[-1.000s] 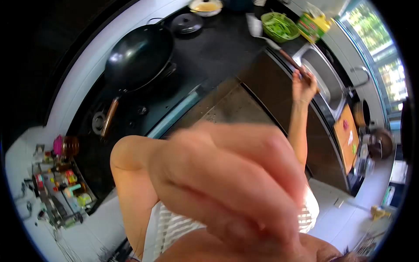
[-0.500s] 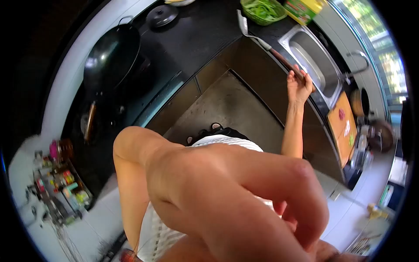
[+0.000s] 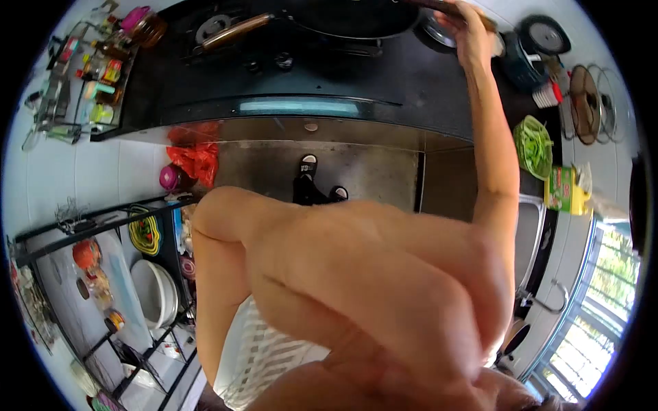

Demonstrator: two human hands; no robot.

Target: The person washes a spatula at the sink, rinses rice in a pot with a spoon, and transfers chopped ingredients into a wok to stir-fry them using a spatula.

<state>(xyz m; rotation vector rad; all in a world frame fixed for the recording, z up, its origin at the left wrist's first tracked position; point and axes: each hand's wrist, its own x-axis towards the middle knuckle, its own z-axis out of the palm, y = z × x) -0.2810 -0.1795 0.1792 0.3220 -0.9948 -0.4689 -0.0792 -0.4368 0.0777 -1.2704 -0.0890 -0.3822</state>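
Note:
My right hand (image 3: 471, 38) is closed around the wooden handle of a wok spatula (image 3: 444, 7) at the top right. The spatula points left over the black wok (image 3: 356, 20), and its metal end is cut off by the frame's top edge. The wok sits on the stove (image 3: 205, 89), its wooden handle pointing left. My left arm is bent, with my left hand (image 3: 418, 294) raised very close to the camera, large and blurred. Its fingers bend downward and their tips are hidden, so I cannot see whether it holds anything.
At right are a basket of green vegetables (image 3: 533, 147), a yellow-green jug (image 3: 565, 190) and the sink (image 3: 531, 236). A condiment rack (image 3: 103, 75) stands at the upper left. Below it are a red plastic bag (image 3: 195, 161) and a black-framed shelf (image 3: 103, 226) with white basins.
My view has turned left from the sink to the stove. The right hand has carried the spatula from beside the sink to over the wok. The left hand stays near the camera.

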